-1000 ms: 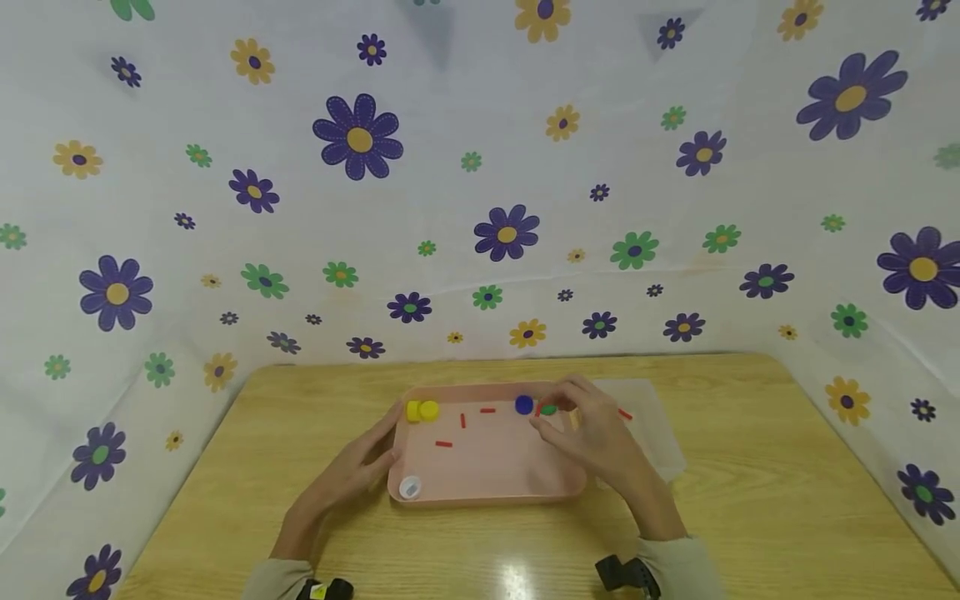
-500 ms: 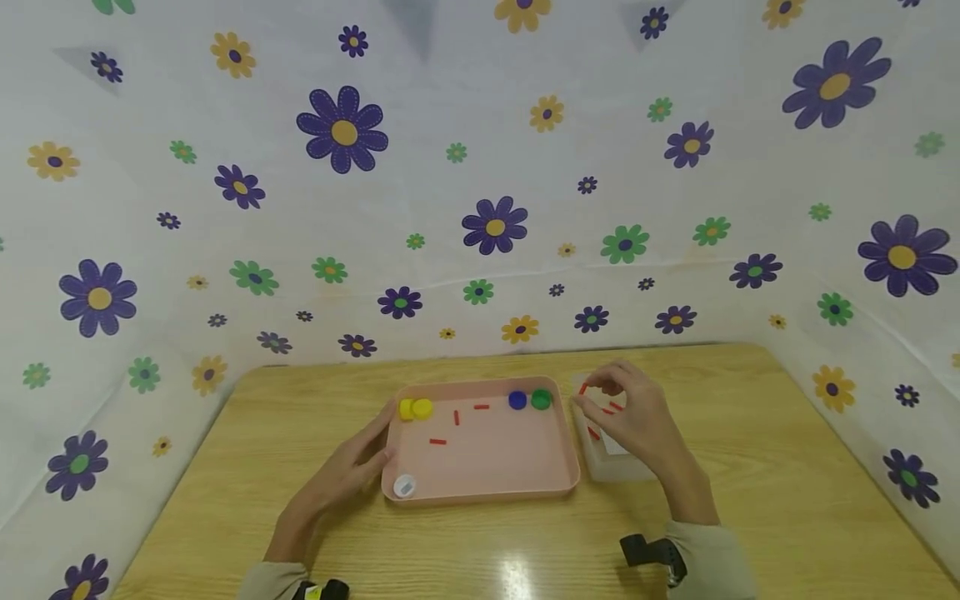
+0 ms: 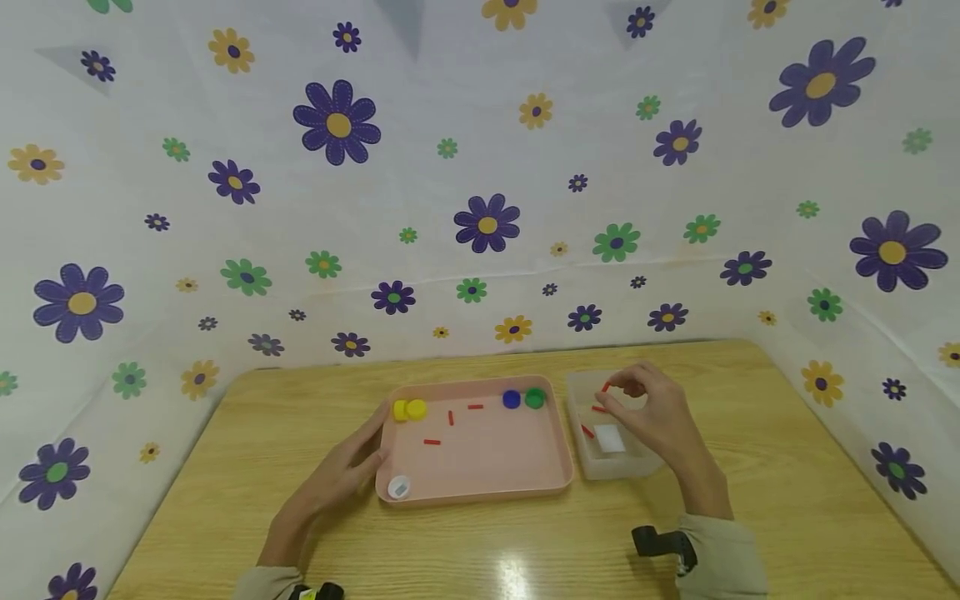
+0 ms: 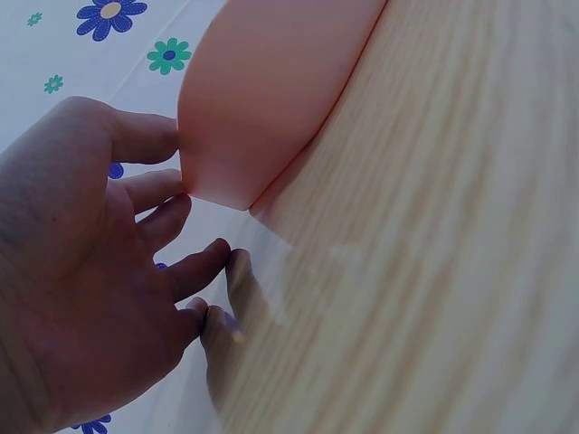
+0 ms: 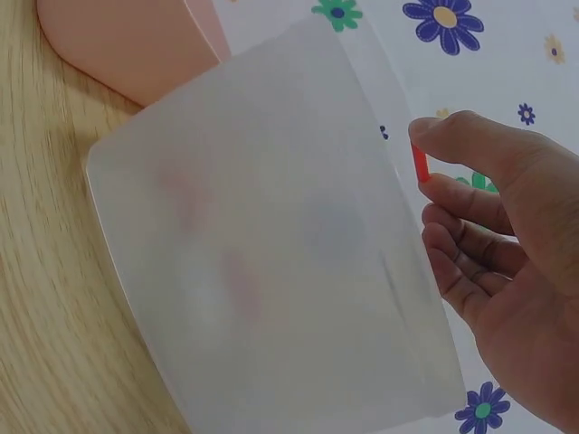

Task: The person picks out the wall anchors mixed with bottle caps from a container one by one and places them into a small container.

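Observation:
Between thumb and fingertip, my right hand (image 3: 660,417) pinches a small red stick (image 5: 420,164) above the frosted plastic bin (image 3: 618,469). Inside that bin, red sticks (image 3: 587,432) lie near a white rectangular piece (image 3: 610,438). My left hand (image 4: 99,244) rests its fingertips against the left end of the pink tray (image 3: 487,467), fingers fairly straight. In the tray are red sticks (image 3: 432,442) lying apart, two yellow caps (image 3: 416,409) touching at the back left, a blue cap (image 3: 512,399) and a green cap (image 3: 535,397) at the back right, and a white round piece (image 3: 399,487) in the front left corner.
The bin stands just right of the tray on a wooden table (image 3: 480,550). Flower-printed white cloth (image 3: 420,200) surrounds the table at the back and both sides. Each wrist wears a black camera mount (image 3: 660,543).
My right hand, with a red stick pinched, has moved right from over the tray's back right corner to above the bin. My left hand stays at the tray. The head view has shifted slightly.

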`<state>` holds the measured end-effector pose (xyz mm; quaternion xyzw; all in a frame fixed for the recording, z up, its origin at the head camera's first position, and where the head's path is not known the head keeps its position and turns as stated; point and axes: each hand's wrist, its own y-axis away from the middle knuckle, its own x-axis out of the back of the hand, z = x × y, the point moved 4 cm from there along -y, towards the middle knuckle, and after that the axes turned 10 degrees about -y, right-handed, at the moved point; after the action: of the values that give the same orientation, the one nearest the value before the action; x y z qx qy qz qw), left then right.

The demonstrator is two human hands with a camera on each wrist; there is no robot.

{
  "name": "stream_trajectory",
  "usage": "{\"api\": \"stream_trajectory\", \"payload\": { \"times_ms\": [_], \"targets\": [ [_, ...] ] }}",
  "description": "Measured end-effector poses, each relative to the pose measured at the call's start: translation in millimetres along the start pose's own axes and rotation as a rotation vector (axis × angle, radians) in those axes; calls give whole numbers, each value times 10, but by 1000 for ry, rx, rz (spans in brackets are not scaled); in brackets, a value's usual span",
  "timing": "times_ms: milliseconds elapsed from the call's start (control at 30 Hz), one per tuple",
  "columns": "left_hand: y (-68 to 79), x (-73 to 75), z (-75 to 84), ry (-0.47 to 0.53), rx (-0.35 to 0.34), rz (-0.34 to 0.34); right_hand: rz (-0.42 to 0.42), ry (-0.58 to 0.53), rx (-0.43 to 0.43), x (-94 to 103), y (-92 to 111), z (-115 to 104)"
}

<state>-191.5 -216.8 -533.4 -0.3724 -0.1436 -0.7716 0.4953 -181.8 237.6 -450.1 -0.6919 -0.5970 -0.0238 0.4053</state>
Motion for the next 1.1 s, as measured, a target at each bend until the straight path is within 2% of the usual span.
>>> {"api": "stream_trajectory", "payload": {
  "times_ms": [567, 1100],
  "targets": [
    [40, 32, -26, 6, -26, 15, -31, 1, -61, -18, -22, 36],
    [-15, -16, -34, -6, -10, 3, -87, -73, -37, -184, -21, -190]
  ]
}}
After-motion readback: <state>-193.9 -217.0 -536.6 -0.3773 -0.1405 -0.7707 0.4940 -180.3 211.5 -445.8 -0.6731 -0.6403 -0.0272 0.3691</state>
